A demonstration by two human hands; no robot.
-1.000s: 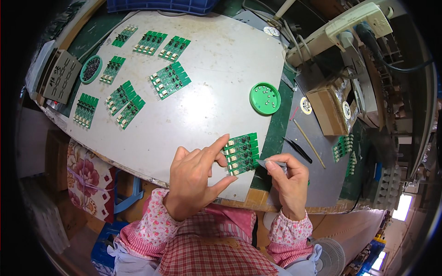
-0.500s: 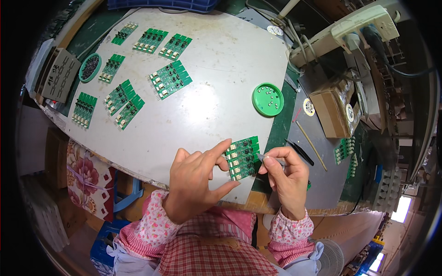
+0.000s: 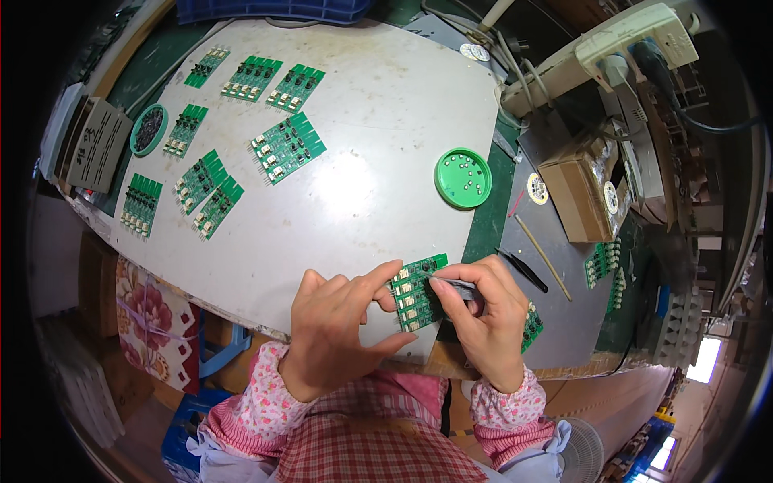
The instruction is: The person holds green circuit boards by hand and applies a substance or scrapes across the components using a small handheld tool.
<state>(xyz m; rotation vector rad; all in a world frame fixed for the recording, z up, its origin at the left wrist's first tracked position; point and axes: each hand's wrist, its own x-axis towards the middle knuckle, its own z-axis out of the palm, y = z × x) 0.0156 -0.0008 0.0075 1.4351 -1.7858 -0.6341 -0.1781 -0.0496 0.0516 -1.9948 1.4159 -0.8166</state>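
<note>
— Holding a green circuit board (image 3: 415, 294) at the near edge of the white tabletop (image 3: 370, 185), our left hand (image 3: 338, 330) pinches it between thumb and forefinger, the other fingers curled beneath.

— And our right hand (image 3: 483, 318)?

— It is closed around a slim dark tool (image 3: 455, 286), probably tweezers, whose tip touches the upper part of the board. We cannot tell whether the tip carries anything.

— Where does the board sit?

— Between our two hands, tilted, just above the table's front rim, right in front of our checked apron (image 3: 362, 447).

— What else do we see around it?

— A round green lid (image 3: 463, 178) holding small parts lies farther back, near the table's right edge. More green boards (image 3: 287, 147) are spread over the far left of the table. A pair of black tweezers (image 3: 522, 268) and a thin stick (image 3: 543, 256) rest on the grey mat (image 3: 564, 322) to the right, and another green board (image 3: 531, 326) peeks out from behind our right hand. A cardboard box (image 3: 576, 189) and a power strip (image 3: 604, 52) stand beyond.
</note>
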